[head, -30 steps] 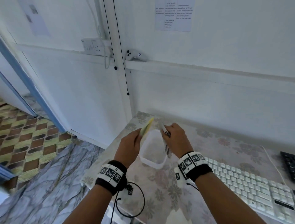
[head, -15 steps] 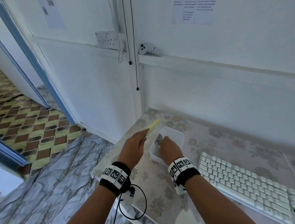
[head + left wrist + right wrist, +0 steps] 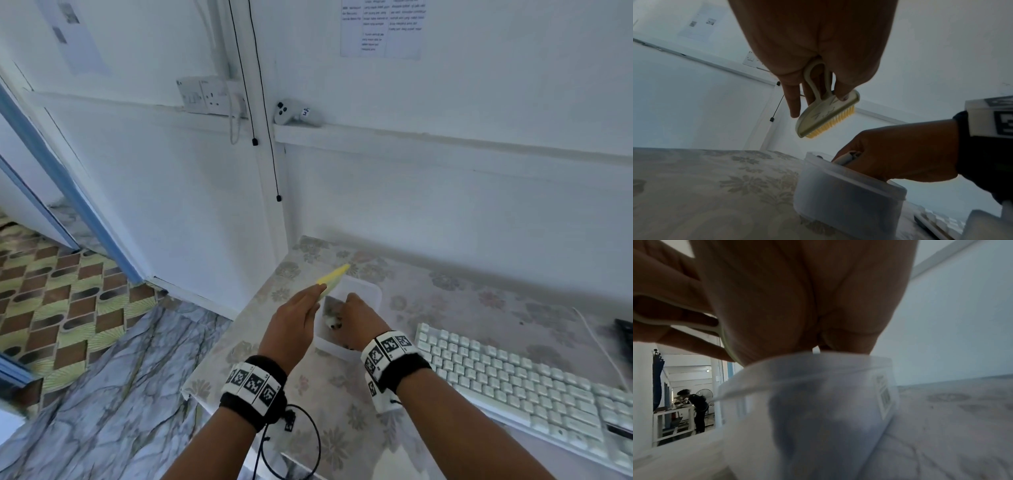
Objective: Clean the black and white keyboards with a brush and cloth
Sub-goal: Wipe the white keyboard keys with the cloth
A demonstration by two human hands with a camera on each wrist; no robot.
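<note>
Yellow-bristled, the small cream plastic brush (image 3: 826,112) is hanging above the translucent plastic tub (image 3: 368,291), left hand (image 3: 291,325) fingers pinching its loop handle, likely clearing room while the right hand (image 3: 359,322) is grasping grey cloth (image 3: 330,306) inside; white keyboard (image 3: 513,387) waiting beside.

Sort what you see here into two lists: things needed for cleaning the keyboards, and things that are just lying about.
For the job: brush in the left hand; cloth gripped by the right hand inside the white tub; white keyboard; black keyboard.

Just lying about: white controller on the ledge; wall socket; wall notice.
</note>
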